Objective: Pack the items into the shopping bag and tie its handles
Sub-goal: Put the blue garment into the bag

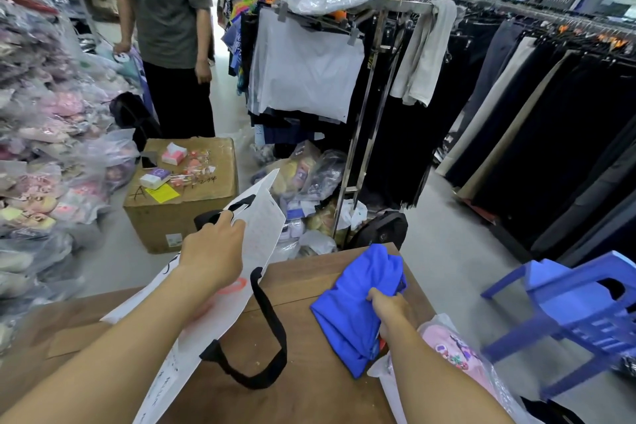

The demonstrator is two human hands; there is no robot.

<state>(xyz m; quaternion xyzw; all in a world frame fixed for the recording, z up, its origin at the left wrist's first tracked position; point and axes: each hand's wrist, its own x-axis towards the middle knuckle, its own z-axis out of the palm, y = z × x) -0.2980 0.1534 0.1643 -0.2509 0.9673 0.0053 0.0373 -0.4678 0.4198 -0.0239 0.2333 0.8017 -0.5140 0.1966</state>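
Note:
A white shopping bag (261, 231) with black strap handles is held up flat over the brown wooden table (303, 385). My left hand (213, 248) grips its top edge by one black handle. The other handle (272, 330) hangs down in a loop onto the table. A folded blue garment (354, 299) lies on the table's right side, and my right hand (390, 311) is closed on its right edge. A pink item in a clear plastic wrapper (451, 351) lies at the table's right edge, under my right forearm.
A cardboard box (179, 217) with small items on top stands on the floor ahead. A person stands behind it. Bagged goods are piled along the left. A clothes rack (364, 134) with bags at its foot is ahead. A blue plastic chair (571, 313) is at the right.

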